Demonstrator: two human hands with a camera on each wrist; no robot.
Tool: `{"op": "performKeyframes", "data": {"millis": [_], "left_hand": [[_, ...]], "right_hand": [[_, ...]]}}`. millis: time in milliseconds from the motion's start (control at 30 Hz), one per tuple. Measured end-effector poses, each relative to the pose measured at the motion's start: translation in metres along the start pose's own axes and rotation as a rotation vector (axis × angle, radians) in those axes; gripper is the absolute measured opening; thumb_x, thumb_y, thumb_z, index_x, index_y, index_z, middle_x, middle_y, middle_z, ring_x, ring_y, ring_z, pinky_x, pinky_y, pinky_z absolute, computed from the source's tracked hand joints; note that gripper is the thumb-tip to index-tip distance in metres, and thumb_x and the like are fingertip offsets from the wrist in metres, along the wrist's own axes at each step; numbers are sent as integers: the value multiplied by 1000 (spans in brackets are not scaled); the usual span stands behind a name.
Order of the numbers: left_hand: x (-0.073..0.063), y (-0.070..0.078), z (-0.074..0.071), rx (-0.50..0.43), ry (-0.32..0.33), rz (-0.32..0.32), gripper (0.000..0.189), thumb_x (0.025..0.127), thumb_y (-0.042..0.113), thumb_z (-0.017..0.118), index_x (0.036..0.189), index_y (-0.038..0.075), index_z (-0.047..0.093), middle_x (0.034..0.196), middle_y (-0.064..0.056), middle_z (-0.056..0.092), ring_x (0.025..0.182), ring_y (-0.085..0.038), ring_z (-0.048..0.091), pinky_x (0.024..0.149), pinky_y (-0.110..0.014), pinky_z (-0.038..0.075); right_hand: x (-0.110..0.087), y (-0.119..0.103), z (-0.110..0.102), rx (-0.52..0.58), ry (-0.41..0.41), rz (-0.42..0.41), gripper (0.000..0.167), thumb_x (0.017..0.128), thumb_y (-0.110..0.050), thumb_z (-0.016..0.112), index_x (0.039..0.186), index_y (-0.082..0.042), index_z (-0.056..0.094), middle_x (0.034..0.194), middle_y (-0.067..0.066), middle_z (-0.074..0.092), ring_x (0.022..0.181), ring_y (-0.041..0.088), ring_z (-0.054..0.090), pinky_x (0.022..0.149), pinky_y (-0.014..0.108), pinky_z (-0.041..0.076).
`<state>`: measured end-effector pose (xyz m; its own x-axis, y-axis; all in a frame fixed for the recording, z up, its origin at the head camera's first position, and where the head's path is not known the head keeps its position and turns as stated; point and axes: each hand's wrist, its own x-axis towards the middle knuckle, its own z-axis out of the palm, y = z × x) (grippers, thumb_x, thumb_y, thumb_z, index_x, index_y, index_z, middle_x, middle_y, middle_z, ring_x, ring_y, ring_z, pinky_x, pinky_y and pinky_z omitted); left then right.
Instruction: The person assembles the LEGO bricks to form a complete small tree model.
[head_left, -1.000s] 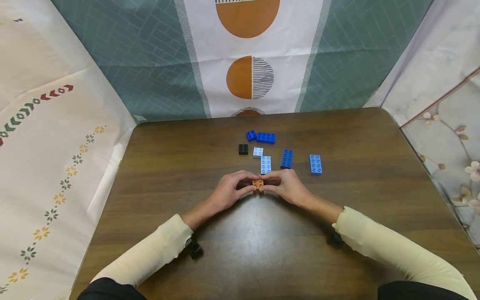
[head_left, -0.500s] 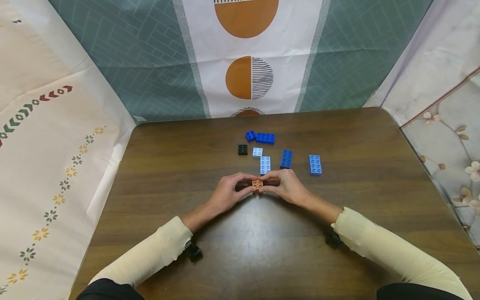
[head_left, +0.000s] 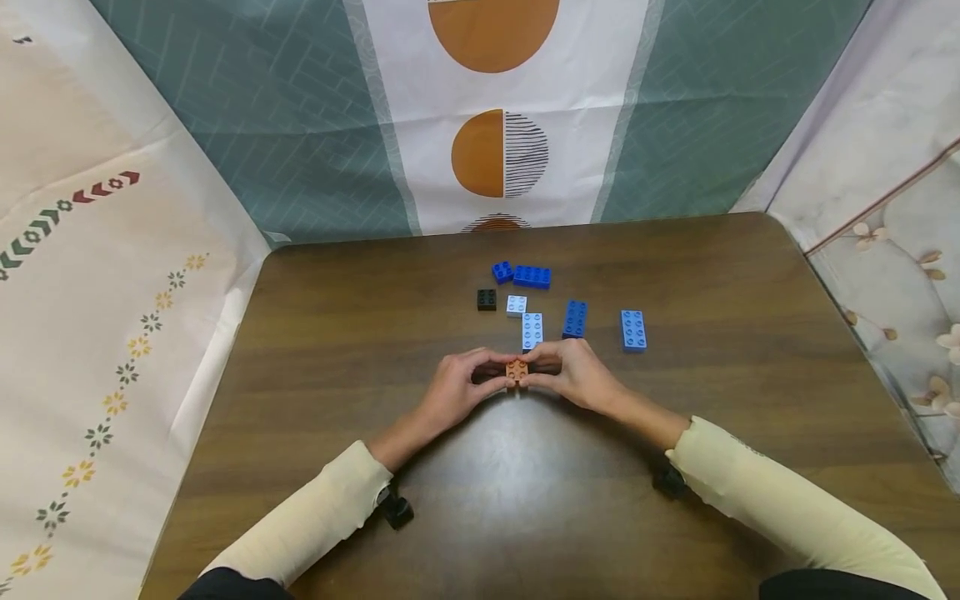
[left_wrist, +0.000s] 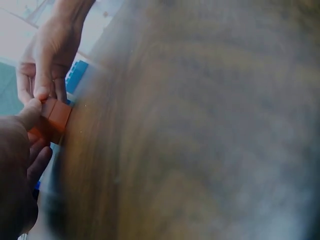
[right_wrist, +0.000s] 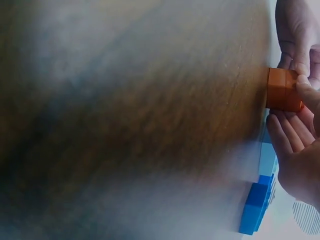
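Observation:
A stack of two orange toy bricks (head_left: pixel 517 371) stands at the middle of the table, its top studs facing up. The seam between the two orange bricks (right_wrist: pixel 285 90) shows in the right wrist view. My left hand (head_left: pixel 463 385) pinches the stack from the left between thumb and fingers. From the right, my right hand (head_left: pixel 576 377) pinches it the same way. In the left wrist view, the orange bricks (left_wrist: pixel 55 120) sit between both thumbs and fingers, low by the tabletop. A light blue long brick (head_left: pixel 532 330) lies just behind the fingertips.
On the wooden table (head_left: pixel 360 317) behind the hands lie a small light blue brick (head_left: pixel 516 305), a black brick (head_left: pixel 487 299), two dark blue bricks (head_left: pixel 532 277) and a medium blue long brick (head_left: pixel 575 318). Another blue brick (head_left: pixel 633 330) lies further right. Patterned cloths hang around the table.
Both hands keep hold of the orange bricks in nearly the same spot. The head view shifts slightly; the other bricks stay where they were.

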<state>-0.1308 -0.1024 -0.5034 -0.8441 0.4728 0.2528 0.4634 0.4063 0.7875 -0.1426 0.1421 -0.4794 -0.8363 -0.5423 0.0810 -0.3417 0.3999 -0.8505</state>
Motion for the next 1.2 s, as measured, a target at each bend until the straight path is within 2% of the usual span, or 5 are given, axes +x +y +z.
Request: {"op": "performKeyframes", "data": {"millis": [300, 633, 767, 1000, 1200], "left_hand": [[3, 8, -2, 142, -9, 13, 35, 95, 19, 83, 129, 12, 75, 118, -1, 77, 104, -13, 74, 88, -29, 60], [18, 8, -22, 176, -140, 25, 32, 101, 29, 77, 130, 14, 74, 125, 2, 75, 113, -12, 71, 99, -34, 57], [31, 0, -35, 149, -65, 26, 31, 102, 28, 76, 129, 13, 74, 126, 0, 75, 112, -18, 73, 98, -38, 58], [56, -25, -52, -77, 141, -100, 39, 100, 20, 77, 138, 12, 69, 136, -3, 71, 125, -28, 67, 107, -41, 54], [67, -43, -51, -70, 158, -209, 49, 100, 20, 77, 147, 14, 64, 145, -2, 66, 129, -21, 65, 109, -38, 52]], "right_hand": [[2, -1, -3, 15, -18, 19, 27, 92, -7, 85, 118, -4, 78, 117, 10, 78, 110, 25, 76, 91, 33, 61], [1, -1, -5, 38, -22, 48, 28, 91, -9, 86, 118, -5, 78, 117, 9, 78, 111, 25, 75, 91, 34, 61], [0, -1, -5, 36, -9, 51, 29, 90, -10, 87, 117, -4, 78, 115, 10, 78, 109, 25, 76, 90, 34, 61], [0, 0, -2, 39, 10, 58, 28, 91, -9, 87, 116, -3, 78, 117, 11, 77, 109, 27, 76, 92, 37, 61], [-1, 2, 0, 39, 13, 64, 28, 90, -8, 87, 117, -4, 78, 118, 10, 77, 110, 25, 75, 91, 34, 61]]}}
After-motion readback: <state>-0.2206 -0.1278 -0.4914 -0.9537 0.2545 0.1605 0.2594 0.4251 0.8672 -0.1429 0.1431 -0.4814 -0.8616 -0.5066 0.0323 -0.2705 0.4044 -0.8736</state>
